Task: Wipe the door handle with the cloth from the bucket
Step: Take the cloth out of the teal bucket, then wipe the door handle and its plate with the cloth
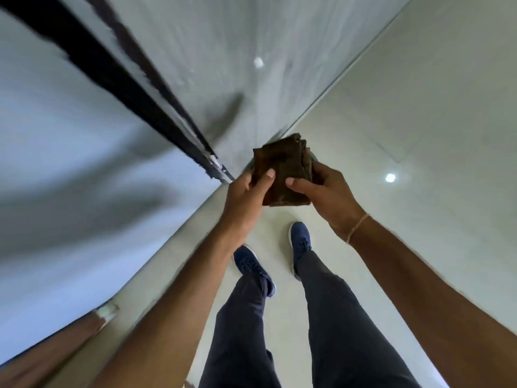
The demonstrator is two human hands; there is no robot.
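Both hands grip one folded dark brown cloth (282, 175) at waist height: the left hand (246, 197) clamps its near-left edge, thumb on top, and the right hand (324, 191) clamps its right side likewise. A thin tan cord bracelet (356, 228) circles the right wrist. Below stand two blue lace-up shoes (299, 245) on pale glossy floor tiles (419, 135). A black vertical frame strip (112, 79) runs between frosted glass panels (70, 149) to the left. Neither handle nor bucket is in view.

Pale glossy floor tiles (419, 121) w/ ceiling-light reflections; frosted glass panels (70, 163) at left, split by dark frame (112, 79).
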